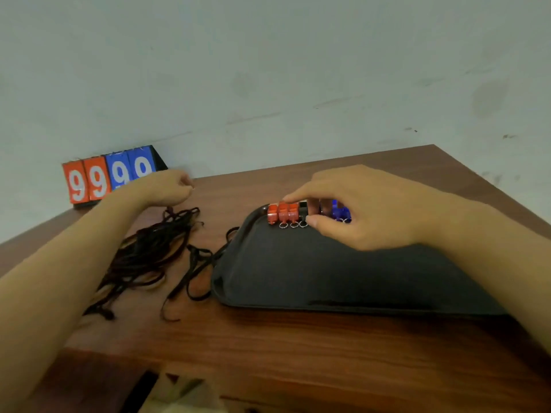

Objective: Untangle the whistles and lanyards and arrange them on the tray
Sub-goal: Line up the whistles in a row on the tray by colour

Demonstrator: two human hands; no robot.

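A black tray [298, 272] lies on the wooden table. Along its far edge stand three red whistles [282, 213] in a row, with small metal rings in front of them. Blue whistles [340, 212] stand further right, partly hidden by my fingers. My right hand [366, 207] reaches over the tray and pinches a dark whistle [304, 204] between thumb and fingers, in the gap between the red and the blue ones. A pile of dark lanyards [149, 254] lies left of the tray. My left hand [167, 187] hovers over the pile's far end with its fingers curled; whether it holds a cord is unclear.
A flip scoreboard [110, 177] showing 9s in red and blue stands against the wall at the back left. One lanyard loop [196, 272] trails up to the tray's left rim. The table's right edge [492, 183] runs close behind my right wrist.
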